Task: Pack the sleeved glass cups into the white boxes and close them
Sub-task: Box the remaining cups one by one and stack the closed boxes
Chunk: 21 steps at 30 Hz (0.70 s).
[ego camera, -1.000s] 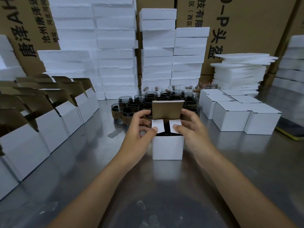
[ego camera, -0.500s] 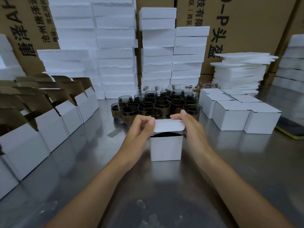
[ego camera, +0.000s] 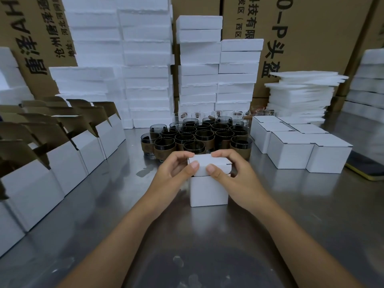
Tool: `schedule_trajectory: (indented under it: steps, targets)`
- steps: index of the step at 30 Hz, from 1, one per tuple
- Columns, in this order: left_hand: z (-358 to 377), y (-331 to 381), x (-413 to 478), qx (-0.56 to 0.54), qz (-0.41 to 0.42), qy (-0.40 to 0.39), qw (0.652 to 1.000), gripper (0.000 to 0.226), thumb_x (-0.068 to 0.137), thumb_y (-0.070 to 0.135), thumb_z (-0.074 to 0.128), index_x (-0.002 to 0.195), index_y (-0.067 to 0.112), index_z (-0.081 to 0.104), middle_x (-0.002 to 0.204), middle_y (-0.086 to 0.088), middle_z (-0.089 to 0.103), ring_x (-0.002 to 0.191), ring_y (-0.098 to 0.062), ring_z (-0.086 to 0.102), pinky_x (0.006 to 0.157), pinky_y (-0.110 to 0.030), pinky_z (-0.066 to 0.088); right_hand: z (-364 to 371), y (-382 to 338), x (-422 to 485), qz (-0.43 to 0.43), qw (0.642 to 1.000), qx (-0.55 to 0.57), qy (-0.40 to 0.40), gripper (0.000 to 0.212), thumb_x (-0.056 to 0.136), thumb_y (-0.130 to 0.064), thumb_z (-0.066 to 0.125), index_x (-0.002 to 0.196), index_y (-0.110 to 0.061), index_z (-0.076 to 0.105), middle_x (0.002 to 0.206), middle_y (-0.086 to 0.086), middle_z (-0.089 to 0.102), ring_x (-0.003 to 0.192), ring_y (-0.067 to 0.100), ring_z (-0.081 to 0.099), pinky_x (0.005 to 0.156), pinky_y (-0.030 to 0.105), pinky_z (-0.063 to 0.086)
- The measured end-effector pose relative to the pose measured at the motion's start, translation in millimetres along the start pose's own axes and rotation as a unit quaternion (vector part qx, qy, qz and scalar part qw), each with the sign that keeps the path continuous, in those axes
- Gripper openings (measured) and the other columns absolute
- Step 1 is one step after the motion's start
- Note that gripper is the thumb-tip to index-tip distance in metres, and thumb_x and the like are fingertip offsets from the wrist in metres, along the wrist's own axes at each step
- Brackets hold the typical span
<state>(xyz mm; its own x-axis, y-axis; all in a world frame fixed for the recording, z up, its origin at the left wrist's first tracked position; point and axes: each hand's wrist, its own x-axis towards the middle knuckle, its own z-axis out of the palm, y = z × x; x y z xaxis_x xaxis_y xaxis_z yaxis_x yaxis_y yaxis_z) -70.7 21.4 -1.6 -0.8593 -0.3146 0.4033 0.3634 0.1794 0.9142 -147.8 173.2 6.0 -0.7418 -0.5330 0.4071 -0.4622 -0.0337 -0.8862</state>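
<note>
As two hands (ego camera: 172,173) (ego camera: 234,175) pinch it, one box (ego camera: 208,192) stands.

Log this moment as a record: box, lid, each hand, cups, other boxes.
box: white box upright on the steel table
lid: folded over the top, front flap not yet tucked in
left hand: pinches the lid's left end
right hand: pinches its right end
cups: sleeved glass cups clustered behind the box
open boxes: row at left, flaps up
closed boxes: group at right
</note>
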Motion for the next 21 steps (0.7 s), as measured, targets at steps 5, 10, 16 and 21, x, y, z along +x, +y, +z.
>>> schedule_trajectory:
  steps: [5, 10, 16, 21]
  targets:
    - [-1.8, -4.6, 1.3, 0.002, -0.021, -0.005, 1.000, 0.029, 0.082, 0.033, 0.060, 0.110, 0.023, 0.059, 0.094, 0.023, 0.066, 0.093, 0.003, 0.062, 0.081, -0.014, 0.049, 1.3, -0.7, 2.4, 0.026, 0.999, 0.026, 0.010, 0.018, 0.088, -0.044, 0.052, 0.092, -0.030, 0.063, 0.115, -0.005, 0.056, 0.094, -0.008, 0.054, 0.068, 0.002, 0.040]
    - [-2.1, -9.1, 4.9, -0.012, -0.045, -0.013, 0.999, 0.032, 0.079, 0.026, 0.055, 0.111, 0.030, 0.057, 0.102, 0.023, 0.066, 0.098, 0.004, 0.060, 0.077, -0.012, 0.048, 1.8, -1.0, 7.1, 0.041, 0.998, 0.036, 0.038, 0.026, 0.095, -0.016, 0.047, 0.080, -0.026, 0.065, 0.113, 0.006, 0.059, 0.087, 0.001, 0.053, 0.075, 0.016, 0.040]
    - [-2.2, -13.0, 6.6, -0.007, -0.056, -0.020, 0.998, 0.040, 0.090, 0.003, 0.047, 0.113, 0.035, 0.054, 0.108, 0.025, 0.060, 0.101, 0.010, 0.056, 0.076, -0.010, 0.047, -0.5, 5.8, 8.0, 0.029, 0.999, 0.017, 0.028, 0.023, 0.091, -0.011, 0.054, 0.087, -0.031, 0.064, 0.106, -0.001, 0.060, 0.088, -0.003, 0.055, 0.061, 0.002, 0.039]
    - [0.1, -7.3, 6.5, -0.003, -0.057, -0.020, 0.998, 0.041, 0.091, -0.001, 0.046, 0.112, 0.035, 0.050, 0.114, 0.021, 0.054, 0.094, 0.018, 0.055, 0.074, -0.006, 0.046, -0.4, 7.4, 8.2, 0.032, 0.998, 0.037, 0.035, 0.021, 0.091, -0.011, 0.056, 0.090, -0.031, 0.064, 0.097, -0.007, 0.062, 0.082, -0.006, 0.057, 0.060, 0.005, 0.042]
